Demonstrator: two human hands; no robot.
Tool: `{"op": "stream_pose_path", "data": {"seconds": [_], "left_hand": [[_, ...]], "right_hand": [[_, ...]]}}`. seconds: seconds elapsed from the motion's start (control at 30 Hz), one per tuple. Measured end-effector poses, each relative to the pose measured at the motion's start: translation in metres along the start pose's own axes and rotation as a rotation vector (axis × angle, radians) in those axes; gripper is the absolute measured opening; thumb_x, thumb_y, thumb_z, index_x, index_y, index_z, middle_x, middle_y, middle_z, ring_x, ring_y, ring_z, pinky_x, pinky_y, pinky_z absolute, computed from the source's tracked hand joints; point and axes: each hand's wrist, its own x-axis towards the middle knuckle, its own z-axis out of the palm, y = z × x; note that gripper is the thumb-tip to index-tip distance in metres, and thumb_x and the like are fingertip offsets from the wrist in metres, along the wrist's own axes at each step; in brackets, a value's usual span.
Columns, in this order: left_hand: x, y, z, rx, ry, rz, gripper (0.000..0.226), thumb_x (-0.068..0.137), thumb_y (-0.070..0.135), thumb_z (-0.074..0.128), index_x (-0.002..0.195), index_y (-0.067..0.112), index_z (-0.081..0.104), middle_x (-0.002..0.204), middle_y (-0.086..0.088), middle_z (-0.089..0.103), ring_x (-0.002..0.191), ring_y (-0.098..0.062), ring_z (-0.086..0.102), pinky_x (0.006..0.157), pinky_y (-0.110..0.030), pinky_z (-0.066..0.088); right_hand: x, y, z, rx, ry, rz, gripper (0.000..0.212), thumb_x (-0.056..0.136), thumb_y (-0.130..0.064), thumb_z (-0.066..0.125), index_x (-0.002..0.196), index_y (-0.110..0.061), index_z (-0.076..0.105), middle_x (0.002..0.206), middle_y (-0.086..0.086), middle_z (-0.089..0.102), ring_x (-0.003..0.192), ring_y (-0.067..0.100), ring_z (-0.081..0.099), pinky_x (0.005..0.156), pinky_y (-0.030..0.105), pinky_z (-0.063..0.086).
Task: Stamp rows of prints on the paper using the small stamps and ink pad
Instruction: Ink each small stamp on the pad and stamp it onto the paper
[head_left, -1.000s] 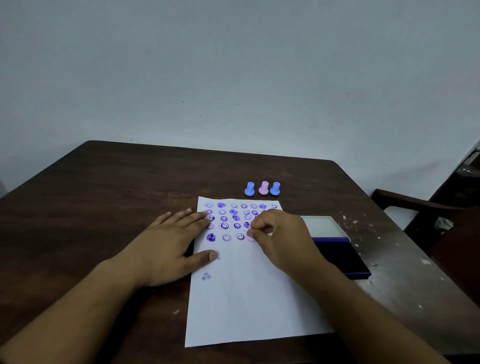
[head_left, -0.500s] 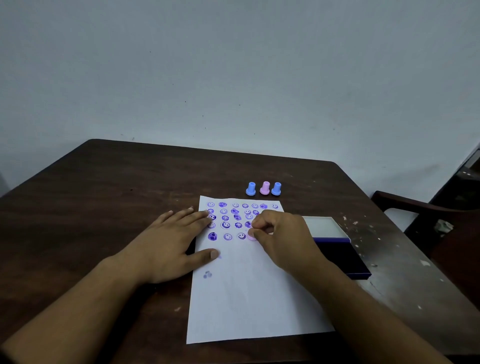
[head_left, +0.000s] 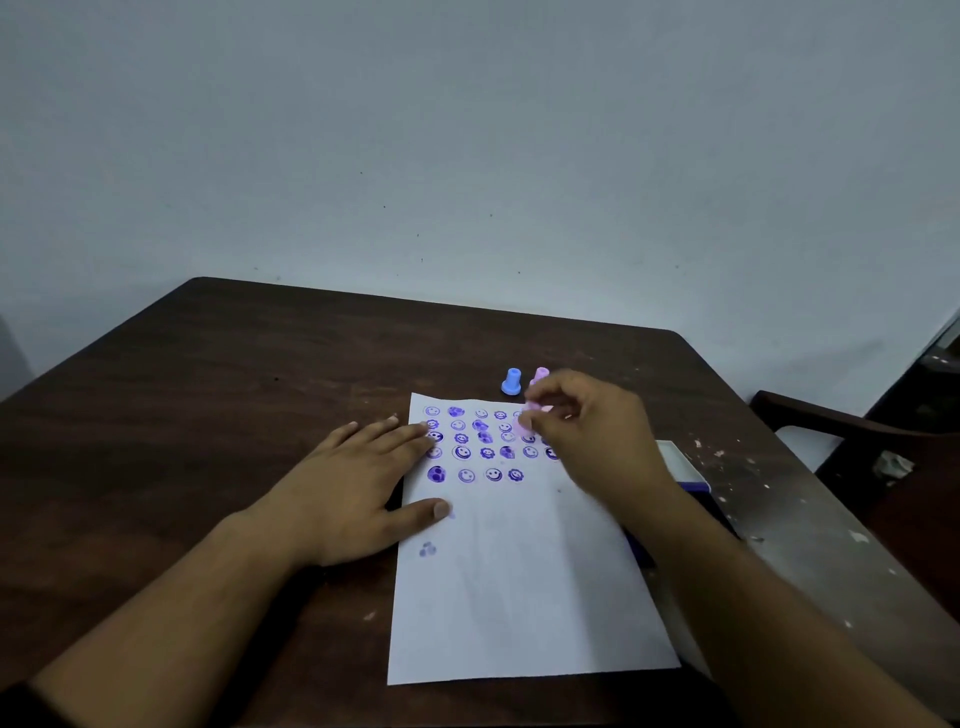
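A white sheet of paper (head_left: 524, 582) lies on the dark wooden table (head_left: 234, 395), its upper part filled with rows of purple smiley prints (head_left: 478, 452). My left hand (head_left: 353, 483) lies flat on the paper's left edge, fingers spread. My right hand (head_left: 592, 431) is raised over the paper's top right and pinches a small pink stamp (head_left: 529, 418), blurred by motion. Beyond the paper stand a blue stamp (head_left: 512, 382) and a pink stamp (head_left: 540, 375). The ink pad (head_left: 685, 470) sits right of the paper, mostly hidden by my right arm.
A dark chair (head_left: 852, 441) stands off the table's right side. The table's right part carries white paint flecks. A plain pale wall rises behind the table.
My right hand has lifted the pink stamp off the lowest row and moved it up and right toward the far stamps; a fresh print shows where it pressed. The left hand stayed put.
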Motion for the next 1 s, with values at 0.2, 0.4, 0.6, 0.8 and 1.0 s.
{"op": "stream_pose_path", "data": {"seconds": [0.2, 0.4, 0.6, 0.8, 1.0], "left_hand": [[-0.001, 0.001, -0.002, -0.02, 0.001, 0.002, 0.095, 0.085, 0.093, 0.014, 0.164, 0.04, 0.013, 0.172, 0.021, 0.004, 0.157, -0.001, -0.001, 0.128, -0.037, 0.001], [0.0, 0.001, -0.002, -0.014, 0.005, 0.005, 0.095, 0.087, 0.091, 0.016, 0.164, 0.037, 0.015, 0.172, 0.019, 0.008, 0.157, -0.003, 0.0, 0.129, -0.039, 0.003], [0.0, 0.0, -0.001, -0.022, 0.016, 0.005, 0.097, 0.085, 0.092, 0.015, 0.164, 0.036, 0.017, 0.172, 0.018, 0.01, 0.158, -0.004, 0.002, 0.129, -0.04, 0.004], [0.001, -0.001, 0.001, -0.01, 0.028, 0.007, 0.096, 0.086, 0.091, 0.016, 0.164, 0.036, 0.018, 0.172, 0.017, 0.011, 0.158, -0.005, 0.003, 0.129, -0.041, 0.004], [0.001, -0.001, 0.0, -0.011, 0.021, 0.008, 0.095, 0.087, 0.09, 0.018, 0.164, 0.035, 0.018, 0.172, 0.017, 0.011, 0.158, -0.005, 0.003, 0.129, -0.041, 0.004]], "right_hand": [[0.048, -0.027, -0.014, 0.145, -0.026, 0.006, 0.017, 0.083, -0.006, 0.074, 0.092, -0.021, 0.073, 0.077, -0.008, 0.079, 0.06, 0.003, 0.072, 0.067, 0.023, 0.058], [0.086, -0.03, 0.007, 0.035, -0.076, 0.004, 0.019, 0.084, -0.008, 0.076, 0.097, -0.021, 0.073, 0.085, -0.009, 0.079, 0.059, -0.001, 0.07, 0.05, 0.016, 0.049], [0.1, -0.017, 0.036, -0.113, -0.143, 0.006, 0.026, 0.079, -0.02, 0.08, 0.102, -0.03, 0.072, 0.086, -0.015, 0.076, 0.066, 0.012, 0.074, 0.069, 0.037, 0.064], [0.1, -0.002, 0.053, -0.209, -0.148, 0.008, 0.025, 0.076, -0.022, 0.079, 0.1, -0.03, 0.073, 0.082, -0.017, 0.075, 0.081, 0.008, 0.072, 0.086, 0.043, 0.059], [0.099, 0.003, 0.059, -0.281, -0.149, -0.006, 0.023, 0.079, -0.022, 0.078, 0.1, -0.03, 0.072, 0.082, -0.018, 0.074, 0.088, 0.01, 0.071, 0.092, 0.042, 0.055]]}}
